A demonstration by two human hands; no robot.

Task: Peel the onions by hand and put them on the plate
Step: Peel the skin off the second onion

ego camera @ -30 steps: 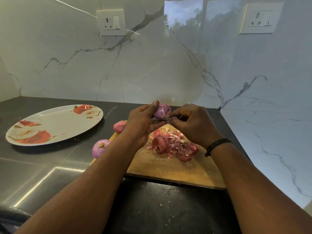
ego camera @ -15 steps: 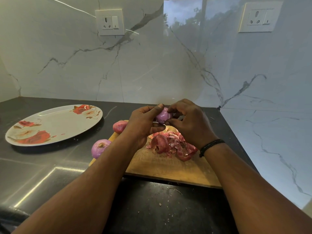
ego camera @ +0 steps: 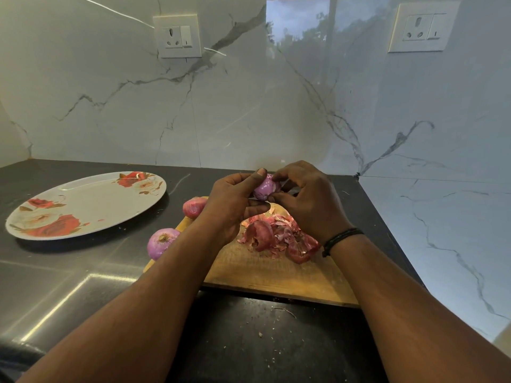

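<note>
My left hand [ego camera: 232, 200] grips a small purple onion [ego camera: 265, 188] above the far end of the wooden cutting board [ego camera: 276, 275], thumb on top. My right hand [ego camera: 309, 200] curls its fingers around the same onion from the right, fingertips on its skin. A heap of reddish onion peels [ego camera: 279, 236] lies on the board under my hands. Two more onions sit at the board's left edge: a purple one [ego camera: 161, 241] nearer me and a redder one [ego camera: 193, 207] further back. The white plate [ego camera: 83, 208] with red flowers lies on the counter at the left, with nothing on it.
The dark counter [ego camera: 69, 286] ends at a marble wall behind and to the right. Two wall sockets [ego camera: 178, 35] [ego camera: 421, 27] sit high on the wall. Small peel crumbs dot the counter in front of the board.
My right hand has closed in over the onion from the right, covering more of it. Both hands have risen slightly with the onion.
</note>
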